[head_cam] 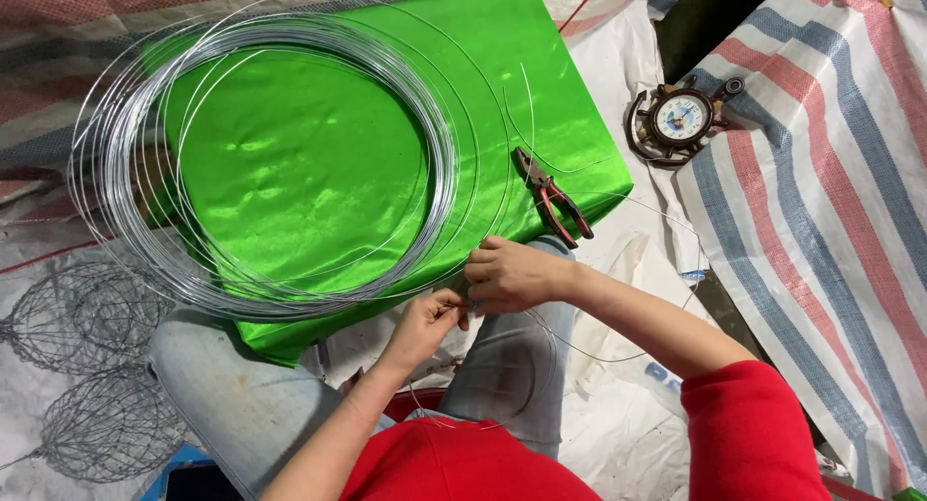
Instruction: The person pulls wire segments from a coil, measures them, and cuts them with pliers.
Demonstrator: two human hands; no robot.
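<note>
- Hands first: we see our left hand (pixel 428 320) and right hand (pixel 509 274) brought close together just over our knees, at the near edge of the green cloth (pixel 319 163).
- Our left hand is pinched shut on a thin wire (pixel 589 351), thumb and fingers closed on it.
- Our right hand is curled over the same wire just beside the left, fingers folded down; the two hands nearly touch.
- From the hands the thin wire loops out to the right and back under our right forearm, and another bit of it curves down over our jeans (pixel 502 366).
- A big wire coil (pixel 116 144) of many silvery turns lies on the green cloth to the left of and beyond the hands; its near edge passes just beside our left hand.
- Red-handled pliers (pixel 550 194) lie on the cloth just beyond our right hand, apart from it, with the nose pointing away from us.
- A short cut wire piece (pixel 541 144) lies curved on the cloth beside the pliers.
- A small round clock (pixel 681 117) in a dark ornate frame lies on the striped tarp (pixel 830 173), well apart to the right.
- Two wire mesh baskets (pixel 87 366) lie on the floor at the left, near our left knee.
- Our sleeves (pixel 744 429) are red.
</note>
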